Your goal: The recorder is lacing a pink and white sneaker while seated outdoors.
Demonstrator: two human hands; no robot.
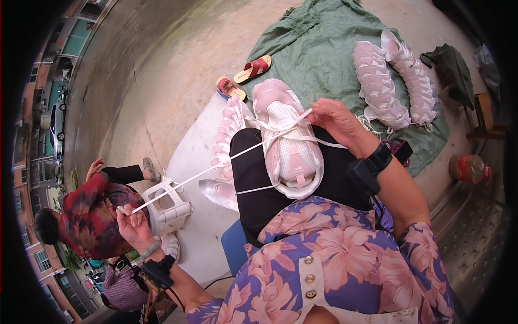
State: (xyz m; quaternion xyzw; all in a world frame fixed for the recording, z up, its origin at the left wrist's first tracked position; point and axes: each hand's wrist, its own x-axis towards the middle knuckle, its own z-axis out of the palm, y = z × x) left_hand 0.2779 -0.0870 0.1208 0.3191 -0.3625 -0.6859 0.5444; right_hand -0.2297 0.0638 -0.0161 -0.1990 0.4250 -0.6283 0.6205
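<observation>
A pink and white sneaker upper [301,165] lies across my lap on black trousers. A long white shoelace [216,165] runs from its eyelet area out to the far left. My left hand [135,227], held well out to that side, pinches the lace, which is drawn straight. Just right of the upper, my right hand [339,122] has thumb and fingers closed on the lace near the eyelets. Loose lace crosses the upper and trails to the right below that hand. Another strand extends left from the upper's lower edge.
Stacked pink and white uppers [377,86] lie on a green cloth [318,43], with another row [225,140] left of my knees. Red sandals [253,69] rest ahead. A person in a dark red patterned top [91,216] sits by a white stool [170,202]. A bottle [468,168] lies right.
</observation>
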